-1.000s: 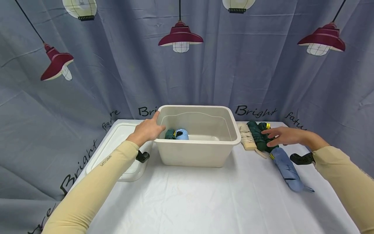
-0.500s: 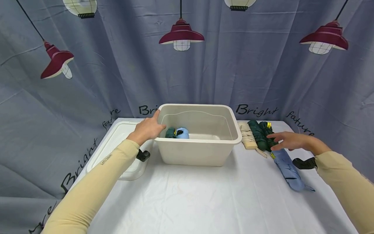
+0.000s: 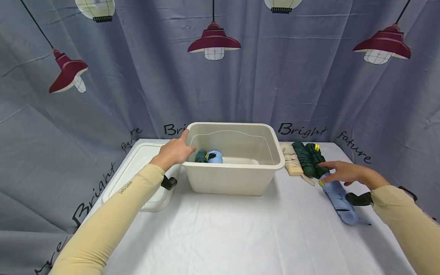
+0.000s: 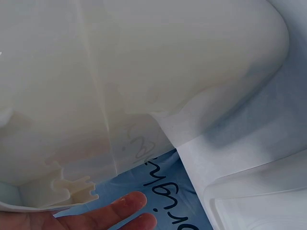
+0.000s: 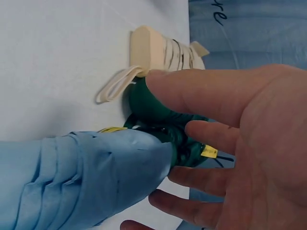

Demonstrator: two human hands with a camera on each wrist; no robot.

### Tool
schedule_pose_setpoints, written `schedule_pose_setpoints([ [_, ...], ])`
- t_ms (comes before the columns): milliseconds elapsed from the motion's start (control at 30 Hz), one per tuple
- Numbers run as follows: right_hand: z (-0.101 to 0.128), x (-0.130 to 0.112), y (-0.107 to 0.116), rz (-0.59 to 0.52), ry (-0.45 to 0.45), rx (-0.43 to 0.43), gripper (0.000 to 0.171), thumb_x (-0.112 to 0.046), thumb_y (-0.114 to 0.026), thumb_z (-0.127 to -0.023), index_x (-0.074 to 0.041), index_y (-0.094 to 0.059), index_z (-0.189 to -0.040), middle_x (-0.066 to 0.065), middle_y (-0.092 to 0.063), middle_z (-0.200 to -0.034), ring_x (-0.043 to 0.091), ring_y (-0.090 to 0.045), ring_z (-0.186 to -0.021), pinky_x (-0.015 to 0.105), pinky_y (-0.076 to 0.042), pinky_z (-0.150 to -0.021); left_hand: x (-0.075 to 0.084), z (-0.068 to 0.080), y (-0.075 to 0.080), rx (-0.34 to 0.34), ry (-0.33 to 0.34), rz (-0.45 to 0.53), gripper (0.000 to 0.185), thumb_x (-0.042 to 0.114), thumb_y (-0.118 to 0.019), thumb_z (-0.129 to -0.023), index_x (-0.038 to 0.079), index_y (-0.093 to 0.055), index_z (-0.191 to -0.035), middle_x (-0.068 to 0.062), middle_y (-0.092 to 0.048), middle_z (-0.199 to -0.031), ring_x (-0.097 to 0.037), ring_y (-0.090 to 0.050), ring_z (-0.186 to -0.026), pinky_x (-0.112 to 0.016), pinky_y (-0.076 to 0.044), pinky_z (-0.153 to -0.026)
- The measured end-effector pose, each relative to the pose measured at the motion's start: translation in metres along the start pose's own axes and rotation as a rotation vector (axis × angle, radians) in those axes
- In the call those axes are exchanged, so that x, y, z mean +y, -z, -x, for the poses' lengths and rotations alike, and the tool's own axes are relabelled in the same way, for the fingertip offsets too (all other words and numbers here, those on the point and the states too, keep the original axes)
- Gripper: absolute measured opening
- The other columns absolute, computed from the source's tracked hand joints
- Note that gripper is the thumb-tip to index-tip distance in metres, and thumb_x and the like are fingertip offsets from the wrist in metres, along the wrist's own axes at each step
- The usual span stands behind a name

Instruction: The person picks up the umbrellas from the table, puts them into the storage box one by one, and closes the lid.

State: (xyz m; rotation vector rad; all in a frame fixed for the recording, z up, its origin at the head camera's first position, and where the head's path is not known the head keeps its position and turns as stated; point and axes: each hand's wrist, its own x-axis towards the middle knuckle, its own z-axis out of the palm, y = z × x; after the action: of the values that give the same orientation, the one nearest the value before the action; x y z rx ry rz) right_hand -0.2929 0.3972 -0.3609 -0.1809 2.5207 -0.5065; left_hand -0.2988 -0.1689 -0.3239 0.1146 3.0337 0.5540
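A cream plastic bin stands mid-table with a dark green folded umbrella and a light blue one inside. My left hand rests on the bin's left rim, and its straight fingers lie along the outer wall. To the right of the bin lie a beige umbrella, two dark green umbrellas and a light blue umbrella. My right hand hovers open, fingers spread, just over the blue umbrella's far end and the green ones. It holds nothing.
A translucent white lid lies flat to the left of the bin, near the table's left edge. White cloth covers the table. A grey-blue lamp-print curtain hangs close behind and around it.
My right hand has drawn back toward me, from over the green umbrellas to over the light blue one's end. The left hand has stayed on the bin's rim.
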Motion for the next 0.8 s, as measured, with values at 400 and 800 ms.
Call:
schedule_pose_setpoints([
  [400, -0.004, 0.012, -0.013, -0.032, -0.051, 0.021, 0.098, -0.04, -0.073, -0.09, 0.003, -0.015, -0.156, 0.047, -0.008, -0.149, 0.055, -0.047, -0.119, 0.049, -0.057, -0.072, 0.0, -0.001, 0.0, 0.002, 0.002, 0.004, 0.082, 0.048, -0.049, -0.098, 0.021, -0.009, -0.163, -0.022, -0.063, -0.128, -0.038, -0.065, -0.106, -0.052, -0.049, -0.083],
  [800, -0.01, 0.023, -0.028, -0.002, -0.026, 0.074, 0.1, -0.031, -0.077, -0.087, -0.001, -0.012, -0.158, 0.045, -0.01, -0.15, 0.043, -0.053, -0.102, 0.042, -0.057, -0.063, -0.001, -0.001, -0.001, 0.008, 0.001, 0.001, 0.083, 0.048, -0.047, -0.096, 0.02, -0.008, -0.163, -0.021, -0.062, -0.13, -0.036, -0.064, -0.107, -0.051, -0.048, -0.081],
])
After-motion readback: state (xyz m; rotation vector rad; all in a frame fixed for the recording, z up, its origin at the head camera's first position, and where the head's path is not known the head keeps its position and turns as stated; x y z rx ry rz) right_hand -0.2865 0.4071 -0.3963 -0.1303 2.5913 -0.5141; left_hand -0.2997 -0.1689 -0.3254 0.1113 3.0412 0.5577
